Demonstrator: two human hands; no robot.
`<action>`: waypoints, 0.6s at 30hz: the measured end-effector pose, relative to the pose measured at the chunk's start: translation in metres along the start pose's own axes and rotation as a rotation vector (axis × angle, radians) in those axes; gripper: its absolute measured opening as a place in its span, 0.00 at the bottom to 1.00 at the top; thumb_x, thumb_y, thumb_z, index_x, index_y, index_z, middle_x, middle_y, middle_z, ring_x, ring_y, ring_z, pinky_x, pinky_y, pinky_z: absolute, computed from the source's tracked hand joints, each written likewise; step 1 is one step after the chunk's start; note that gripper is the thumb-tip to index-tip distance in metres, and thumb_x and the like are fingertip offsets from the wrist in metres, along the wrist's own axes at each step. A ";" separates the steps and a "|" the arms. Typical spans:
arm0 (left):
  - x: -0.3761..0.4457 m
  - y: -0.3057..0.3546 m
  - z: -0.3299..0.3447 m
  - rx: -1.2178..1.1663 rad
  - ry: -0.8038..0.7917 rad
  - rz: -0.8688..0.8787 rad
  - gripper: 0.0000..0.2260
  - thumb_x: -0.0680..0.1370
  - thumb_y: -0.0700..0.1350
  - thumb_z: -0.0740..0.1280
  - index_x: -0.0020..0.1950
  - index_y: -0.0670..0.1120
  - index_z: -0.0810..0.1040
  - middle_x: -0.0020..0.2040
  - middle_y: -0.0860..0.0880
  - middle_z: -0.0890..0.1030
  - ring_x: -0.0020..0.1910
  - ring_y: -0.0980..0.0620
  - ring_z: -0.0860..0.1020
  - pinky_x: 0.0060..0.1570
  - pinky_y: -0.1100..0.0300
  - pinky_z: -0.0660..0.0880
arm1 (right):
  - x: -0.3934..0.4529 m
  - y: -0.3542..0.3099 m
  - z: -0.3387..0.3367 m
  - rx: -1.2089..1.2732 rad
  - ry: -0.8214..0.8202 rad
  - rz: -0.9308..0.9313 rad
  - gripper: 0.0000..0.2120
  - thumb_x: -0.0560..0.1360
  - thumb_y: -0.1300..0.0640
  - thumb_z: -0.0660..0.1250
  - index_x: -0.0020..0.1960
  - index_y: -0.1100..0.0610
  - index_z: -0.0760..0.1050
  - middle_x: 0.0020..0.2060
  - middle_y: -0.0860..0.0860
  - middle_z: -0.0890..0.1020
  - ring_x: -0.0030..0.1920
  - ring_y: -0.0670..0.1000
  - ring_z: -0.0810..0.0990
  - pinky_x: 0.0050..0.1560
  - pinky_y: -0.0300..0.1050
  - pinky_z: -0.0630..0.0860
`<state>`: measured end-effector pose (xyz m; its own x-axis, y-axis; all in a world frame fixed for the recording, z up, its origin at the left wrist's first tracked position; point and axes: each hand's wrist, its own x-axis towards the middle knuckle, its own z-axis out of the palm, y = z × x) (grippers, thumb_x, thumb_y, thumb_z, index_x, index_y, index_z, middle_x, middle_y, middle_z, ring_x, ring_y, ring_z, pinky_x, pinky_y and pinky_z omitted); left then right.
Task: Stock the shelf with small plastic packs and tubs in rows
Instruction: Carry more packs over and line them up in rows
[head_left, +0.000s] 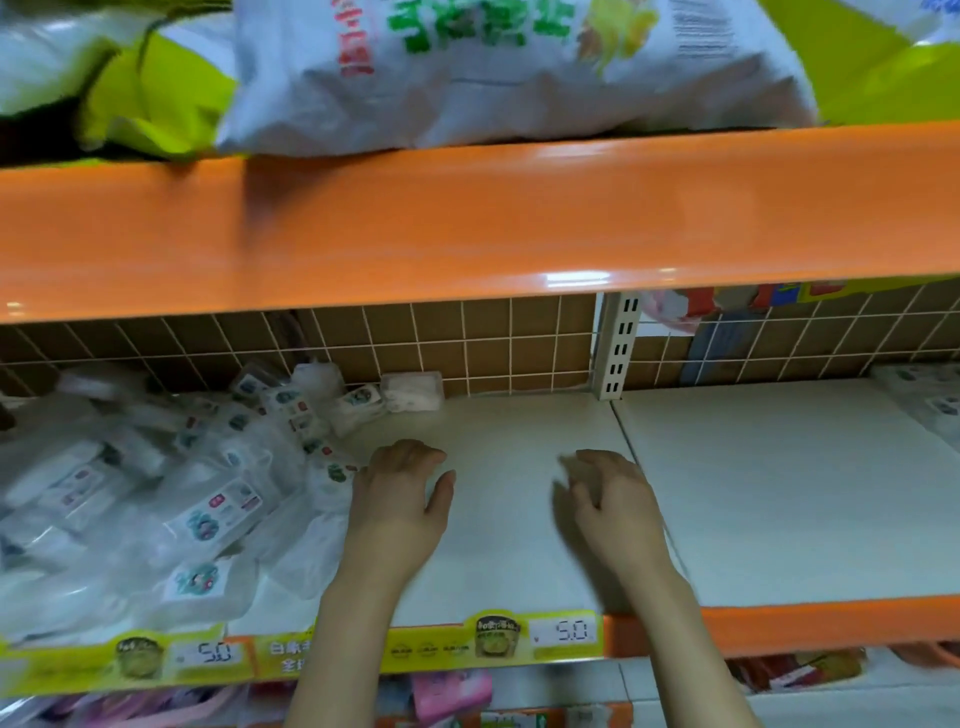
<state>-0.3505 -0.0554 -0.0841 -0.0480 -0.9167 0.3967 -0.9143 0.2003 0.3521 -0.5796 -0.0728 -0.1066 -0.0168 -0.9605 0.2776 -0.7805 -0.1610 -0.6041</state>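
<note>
Both bare forearms reaching forward and up from the lower edge of view, side by side but apart. Left hand (402, 486) palm down, fingers loosely bent at the knuckles, thumb splayed out to the right — gripping nothing. Right hand (610, 491) palm down too, slightly blurred, fingers curled loosely downward and pointing left, thumb tucked toward the palm — holding nothing. Wrists roughly level, the right arm angled inward more steeply than the left.
</note>
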 end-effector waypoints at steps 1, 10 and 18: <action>-0.001 -0.009 -0.005 0.006 0.006 0.008 0.19 0.74 0.54 0.55 0.48 0.45 0.81 0.48 0.45 0.79 0.48 0.40 0.76 0.45 0.48 0.75 | -0.001 -0.009 0.006 0.005 0.004 0.000 0.14 0.74 0.61 0.63 0.59 0.61 0.78 0.56 0.57 0.80 0.57 0.59 0.76 0.59 0.46 0.69; -0.014 -0.112 -0.089 -0.011 0.156 0.001 0.18 0.73 0.52 0.57 0.47 0.44 0.81 0.49 0.44 0.82 0.47 0.40 0.79 0.49 0.51 0.74 | -0.013 -0.113 0.073 -0.007 -0.026 -0.002 0.18 0.74 0.59 0.62 0.62 0.61 0.74 0.59 0.57 0.78 0.60 0.59 0.74 0.57 0.44 0.67; -0.033 -0.177 -0.120 -0.095 0.206 -0.016 0.18 0.75 0.53 0.58 0.47 0.42 0.81 0.46 0.45 0.81 0.45 0.42 0.78 0.47 0.55 0.74 | -0.028 -0.170 0.108 -0.012 -0.074 -0.042 0.21 0.72 0.55 0.59 0.63 0.59 0.74 0.60 0.55 0.78 0.60 0.57 0.74 0.58 0.43 0.67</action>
<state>-0.1385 -0.0196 -0.0581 0.0578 -0.8322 0.5515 -0.8717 0.2273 0.4343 -0.3787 -0.0428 -0.0921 0.0619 -0.9673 0.2460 -0.7871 -0.1988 -0.5839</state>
